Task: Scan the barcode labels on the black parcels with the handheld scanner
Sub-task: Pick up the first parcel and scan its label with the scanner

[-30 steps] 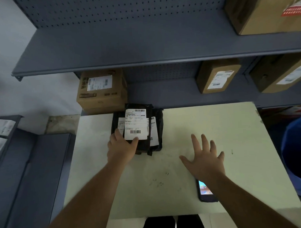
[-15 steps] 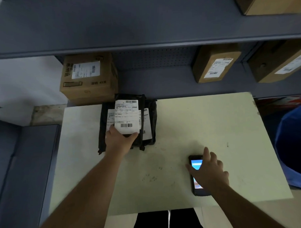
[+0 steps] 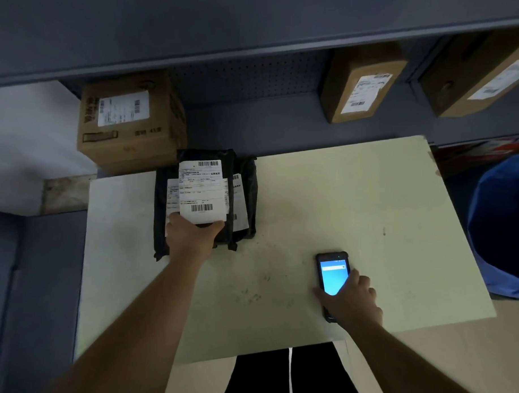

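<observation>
**Tech A:** While the stack of black plastic parcels (image 3: 205,198) lies at the far left of the pale rectangular tabletop (image 3: 326,200), where is open room?

**Tech B:** Bare surface runs from the stack to the right edge and to the near edge. The black handheld scanner (image 3: 333,277) lies near the front right, screen lit, well apart from the stack.

**Tech A:** Hand states?

**Tech B:** The left hand (image 3: 192,238) is clamped on the near edge of the top parcel, thumb and fingers bracketing its white barcode label (image 3: 202,191). The right hand (image 3: 351,303) is wrapped around the scanner's lower body.

**Tech A:** Change from half a second ago?

**Tech B:** Then the right hand lay over the screen; now more of the screen shows.

**Tech A:** Surroundings?

**Tech B:** Grey metal shelving (image 3: 247,44) with brown cardboard boxes (image 3: 129,121) stands behind; a blue bin (image 3: 500,226) sits right.
</observation>
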